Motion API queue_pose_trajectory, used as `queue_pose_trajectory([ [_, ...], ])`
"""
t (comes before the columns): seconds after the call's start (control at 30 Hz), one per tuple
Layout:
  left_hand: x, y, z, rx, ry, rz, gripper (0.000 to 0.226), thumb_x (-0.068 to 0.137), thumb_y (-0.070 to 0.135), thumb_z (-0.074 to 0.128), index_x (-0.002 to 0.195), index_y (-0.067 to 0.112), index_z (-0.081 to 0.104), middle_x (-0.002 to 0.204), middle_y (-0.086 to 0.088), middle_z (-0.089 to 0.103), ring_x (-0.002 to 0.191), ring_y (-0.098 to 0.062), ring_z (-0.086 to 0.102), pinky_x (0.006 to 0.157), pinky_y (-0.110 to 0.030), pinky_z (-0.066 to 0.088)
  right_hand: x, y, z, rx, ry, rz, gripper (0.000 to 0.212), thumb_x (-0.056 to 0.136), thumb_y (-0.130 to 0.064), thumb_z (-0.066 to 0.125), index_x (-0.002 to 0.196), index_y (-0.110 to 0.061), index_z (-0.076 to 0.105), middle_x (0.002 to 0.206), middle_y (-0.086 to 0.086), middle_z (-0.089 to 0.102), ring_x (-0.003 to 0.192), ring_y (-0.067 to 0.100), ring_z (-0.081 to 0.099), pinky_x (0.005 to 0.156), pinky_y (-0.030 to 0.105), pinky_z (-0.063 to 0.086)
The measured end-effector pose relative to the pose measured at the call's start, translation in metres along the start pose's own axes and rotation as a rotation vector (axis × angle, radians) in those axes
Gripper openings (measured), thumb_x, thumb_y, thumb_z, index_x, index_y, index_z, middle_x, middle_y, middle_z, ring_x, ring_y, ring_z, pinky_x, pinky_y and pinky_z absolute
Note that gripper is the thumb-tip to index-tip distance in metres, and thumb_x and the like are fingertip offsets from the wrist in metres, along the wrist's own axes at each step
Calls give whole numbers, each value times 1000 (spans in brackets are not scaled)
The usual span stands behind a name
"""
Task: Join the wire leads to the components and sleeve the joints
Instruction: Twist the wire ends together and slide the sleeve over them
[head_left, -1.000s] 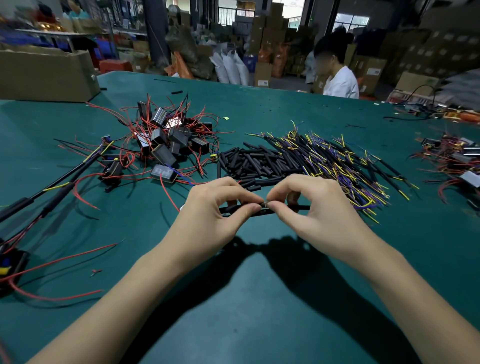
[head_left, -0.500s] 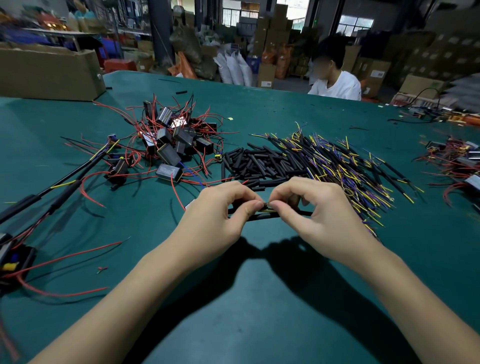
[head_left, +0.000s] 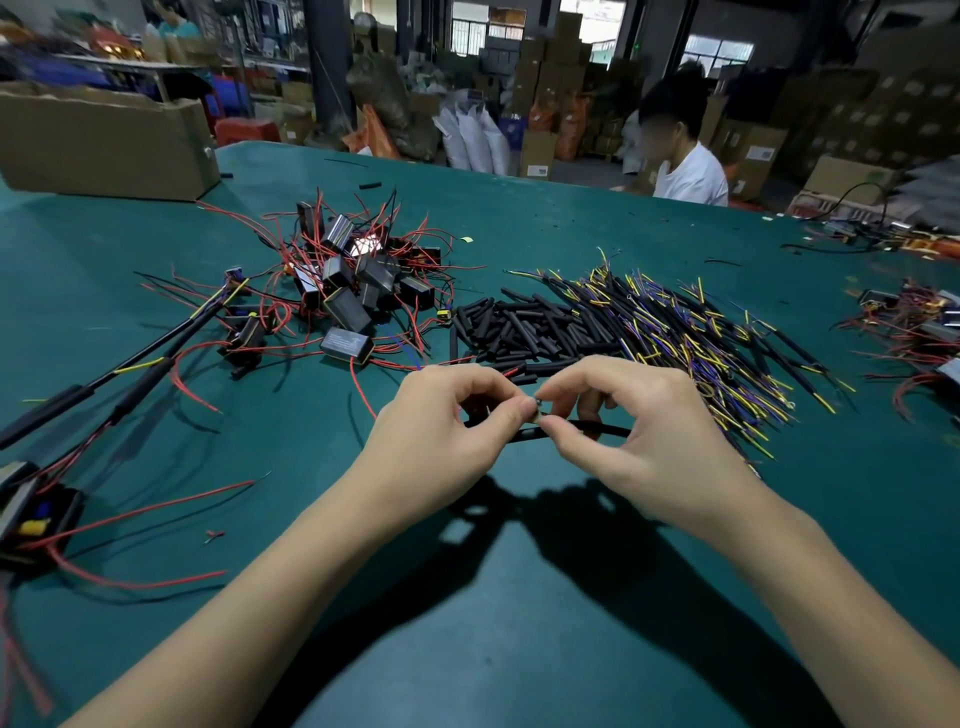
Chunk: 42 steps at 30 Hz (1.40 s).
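The left hand (head_left: 447, 415) and the right hand (head_left: 639, 421) meet just above the table (head_left: 519, 623). Each hand pinches one end of the same small job, fingertips almost touching. The right hand holds a thin black lead (head_left: 597, 427) that runs out to the right. The left hand holds the other part, but its fingers hide most of it. The bare metal tips (head_left: 536, 402) sit right between the two thumbs.

This looks like the joining step. To do it well, I think the tips should be held tight and twisted together evenly, with both hands close so the wire does not bend away. A sleeve (head_left: 524, 434) seems to wait on the lead just below the joint; it should slide over only when the twist is firm.

The table is covered in dark green cloth. Behind the hands lie a heap of black tubes (head_left: 524, 327), a big spread of yellow and purple wires (head_left: 691, 332), and a pile of black boxes (head_left: 358, 291) with red wires. A cardboard box (head_left: 104, 145) sits far left. Another person (head_left: 685, 171) in white sits across the table. The room is full of stacked cartons.
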<state>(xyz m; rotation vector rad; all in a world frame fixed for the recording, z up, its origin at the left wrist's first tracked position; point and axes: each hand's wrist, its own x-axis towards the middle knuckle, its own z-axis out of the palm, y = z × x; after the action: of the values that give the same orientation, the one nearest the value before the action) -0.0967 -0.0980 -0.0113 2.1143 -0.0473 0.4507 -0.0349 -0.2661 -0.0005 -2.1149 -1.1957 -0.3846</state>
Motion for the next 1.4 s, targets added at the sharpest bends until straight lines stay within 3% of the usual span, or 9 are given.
queue_pose_trajectory([
  [0.2, -1, 1, 3, -32, 23, -26, 23, 79, 41, 57, 77, 23, 71, 78, 8, 70, 85, -16, 64, 83, -41, 49, 0, -1, 3, -174, 52, -55, 4, 81, -13, 70, 83, -12, 66, 77, -6, 64, 66, 2, 46, 70, 29, 43],
  [0.43, 0, -1, 4, -77, 37, 16, 13, 88, 20, 64, 79, 18, 73, 77, 1, 70, 81, -19, 64, 81, -41, 50, -1, -4, 5, -191, 113, -74, 4, 80, -13, 66, 77, -12, 64, 73, -8, 63, 67, 4, 47, 70, 30, 40],
  [0.6, 0, -4, 2, -29, 34, 147, 4, 86, 16, 69, 87, 19, 71, 79, 5, 69, 77, -12, 62, 74, -25, 48, -3, -4, 5, -196, 145, -57, 6, 80, -15, 66, 75, -15, 64, 72, -10, 62, 61, 7, 48, 70, 35, 40],
  [0.7, 0, -7, -1, -27, 56, 187, 9, 81, 15, 74, 87, 19, 68, 75, 9, 68, 70, -4, 60, 67, -13, 41, -3, -4, 3, -195, 136, -53, 6, 81, -17, 65, 75, -17, 63, 73, -15, 59, 62, 5, 47, 71, 34, 38],
  [0.97, 1, -7, -2, 112, 25, 365, 5, 80, 6, 75, 82, 11, 75, 71, 10, 64, 66, -1, 55, 66, -12, 37, -4, -2, -2, -325, -9, -139, 5, 81, -11, 64, 76, -13, 64, 74, -11, 59, 59, 17, 46, 71, 34, 36],
  [1.1, 1, -7, 0, 74, 49, 361, 5, 80, 8, 75, 83, 10, 77, 72, 9, 65, 66, 0, 56, 67, -13, 40, -1, -2, -7, -298, -56, -162, 6, 83, -12, 61, 78, -13, 64, 74, -20, 45, 60, 11, 41, 70, 31, 34],
  [1.27, -1, -7, 5, 33, 29, 362, 9, 78, 6, 76, 86, 10, 78, 75, -3, 70, 68, -13, 64, 65, -29, 50, -2, 3, -7, -173, -117, -11, 7, 85, -18, 64, 81, -16, 69, 74, -18, 57, 64, 7, 50, 72, 29, 35],
  [1.4, -2, -7, 3, -4, -32, 315, 15, 79, 6, 75, 92, 14, 78, 79, -1, 71, 72, -14, 64, 70, -31, 49, -2, 6, -8, 157, -84, 189, 7, 84, -9, 70, 80, -15, 72, 70, -10, 67, 64, 2, 57, 65, 11, 39],
])
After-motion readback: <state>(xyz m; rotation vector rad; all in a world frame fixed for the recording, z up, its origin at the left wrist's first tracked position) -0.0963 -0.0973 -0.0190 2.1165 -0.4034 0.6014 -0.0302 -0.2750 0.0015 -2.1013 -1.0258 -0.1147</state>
